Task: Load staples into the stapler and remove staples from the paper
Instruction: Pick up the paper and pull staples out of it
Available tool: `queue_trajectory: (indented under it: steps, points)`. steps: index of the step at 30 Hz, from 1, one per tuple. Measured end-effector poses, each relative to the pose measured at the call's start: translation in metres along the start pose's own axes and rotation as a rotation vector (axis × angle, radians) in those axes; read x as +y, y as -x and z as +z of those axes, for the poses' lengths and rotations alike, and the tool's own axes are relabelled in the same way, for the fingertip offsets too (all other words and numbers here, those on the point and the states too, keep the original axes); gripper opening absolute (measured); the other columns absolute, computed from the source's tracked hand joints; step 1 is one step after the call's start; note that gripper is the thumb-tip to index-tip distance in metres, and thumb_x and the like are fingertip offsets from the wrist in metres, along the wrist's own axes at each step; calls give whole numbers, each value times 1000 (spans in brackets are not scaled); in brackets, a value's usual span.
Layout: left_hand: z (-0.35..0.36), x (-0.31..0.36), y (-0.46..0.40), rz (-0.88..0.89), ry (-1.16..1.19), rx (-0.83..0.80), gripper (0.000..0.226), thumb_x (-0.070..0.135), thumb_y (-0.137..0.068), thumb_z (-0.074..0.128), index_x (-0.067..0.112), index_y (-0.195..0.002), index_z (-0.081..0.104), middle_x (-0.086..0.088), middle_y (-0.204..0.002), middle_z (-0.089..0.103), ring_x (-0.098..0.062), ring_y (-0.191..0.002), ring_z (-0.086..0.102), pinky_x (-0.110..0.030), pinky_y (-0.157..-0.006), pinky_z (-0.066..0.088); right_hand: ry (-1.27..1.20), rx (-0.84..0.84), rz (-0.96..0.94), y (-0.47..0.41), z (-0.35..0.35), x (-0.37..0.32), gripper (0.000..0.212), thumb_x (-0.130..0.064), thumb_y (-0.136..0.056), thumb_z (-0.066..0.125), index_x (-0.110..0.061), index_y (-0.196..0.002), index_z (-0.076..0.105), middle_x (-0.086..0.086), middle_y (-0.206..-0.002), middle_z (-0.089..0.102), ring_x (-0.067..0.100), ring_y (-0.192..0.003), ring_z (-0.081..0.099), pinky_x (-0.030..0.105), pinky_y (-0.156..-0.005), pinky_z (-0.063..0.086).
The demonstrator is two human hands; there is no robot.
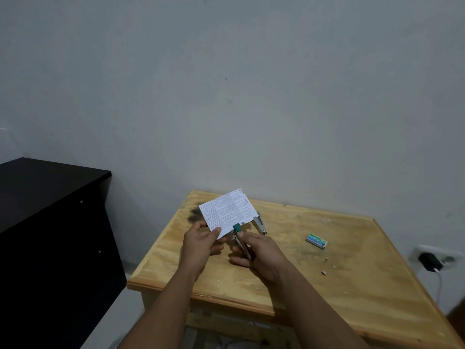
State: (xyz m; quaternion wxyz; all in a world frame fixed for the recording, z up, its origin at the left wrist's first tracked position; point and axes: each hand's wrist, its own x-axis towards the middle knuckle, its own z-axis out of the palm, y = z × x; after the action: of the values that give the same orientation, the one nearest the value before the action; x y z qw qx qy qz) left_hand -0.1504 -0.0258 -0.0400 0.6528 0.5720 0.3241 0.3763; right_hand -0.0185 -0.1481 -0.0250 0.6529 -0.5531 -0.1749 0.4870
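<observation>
My left hand (200, 241) pinches the lower left corner of a printed white paper (226, 212) and holds it tilted above the wooden table (314, 285). My right hand (259, 255) grips a small green and metal stapler (240, 239). The stapler's green tip touches the paper's lower edge. A second silvery stapler piece (259, 222) lies on the table just behind the paper. A green staple box (316, 240) lies flat to the right. A few small staple bits (328, 267) are scattered in front of the box.
A black cabinet (50, 222) stands to the left of the table. The grey wall runs right behind the table. A wall socket with a black plug and white cable (430, 260) sits low at the right. Dark stains mark the table's back left corner (195, 215).
</observation>
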Motion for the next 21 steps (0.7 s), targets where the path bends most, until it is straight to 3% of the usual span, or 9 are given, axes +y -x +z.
queue_trajectory:
  steps: [7, 13, 17, 21]
  points:
    - [2, -1, 1, 9, -36, -22, 22, 11, -98, 74, 15, -116, 62, -4, -95, 83, -24, -86, 81, -39, -70, 66, 50, -9, -10, -2, 1, 1, 26, -14, -98, 71, 1, -118, 74, 21, -104, 73, 27, -92, 72, 54, -90, 62]
    - [3, 0, 0, -9, -57, -69, 22, 11, -97, 74, 11, -116, 63, -6, -95, 83, -25, -85, 81, -38, -69, 65, 9, -11, -20, -2, 4, 0, 24, -13, -98, 70, 2, -116, 69, 13, -86, 70, 21, -76, 67, 53, -86, 63]
    - [4, 0, 1, 2, -91, -78, 21, 12, -98, 74, 14, -116, 63, -4, -93, 83, -23, -86, 81, -42, -74, 66, 34, -33, 9, 0, 5, -3, 7, -10, -98, 67, -7, -103, 65, 6, -74, 63, 15, -61, 54, 36, -67, 60]
    - [5, -1, 1, 8, -100, -83, 22, 11, -97, 74, 11, -117, 64, -6, -93, 83, -23, -85, 81, -38, -71, 65, 32, 28, 36, -1, 9, -7, 20, -30, -97, 70, -12, -101, 62, 3, -70, 55, 13, -56, 45, 28, -56, 44]
